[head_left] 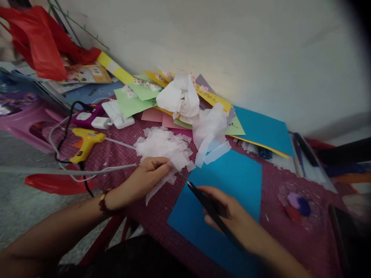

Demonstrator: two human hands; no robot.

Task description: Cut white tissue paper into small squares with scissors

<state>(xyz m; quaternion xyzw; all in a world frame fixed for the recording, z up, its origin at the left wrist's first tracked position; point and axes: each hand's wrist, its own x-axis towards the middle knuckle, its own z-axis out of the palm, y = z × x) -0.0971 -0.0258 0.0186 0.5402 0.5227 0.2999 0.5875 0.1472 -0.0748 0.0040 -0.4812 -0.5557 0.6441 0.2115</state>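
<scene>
My left hand (152, 173) pinches the end of a thin wire or stem (181, 174), beside a heap of white paper pieces (164, 144). The stem runs toward the tip of a long black tool (210, 212), which is wrapped in my right hand (224, 212) above a blue sheet (246, 177). Whether the tool's tip touches the stem is hard to tell. Crumpled white tissue (181, 96) and loose white strips (213, 127) lie behind the hands.
A yellow glue gun (85, 143) with cords lies left, near a purple power strip (87, 115). Coloured cards (133, 102) and another blue sheet (263, 129) are along the wall. A clear palette with paint (300, 204) sits right; a red bag (37, 42) is back left.
</scene>
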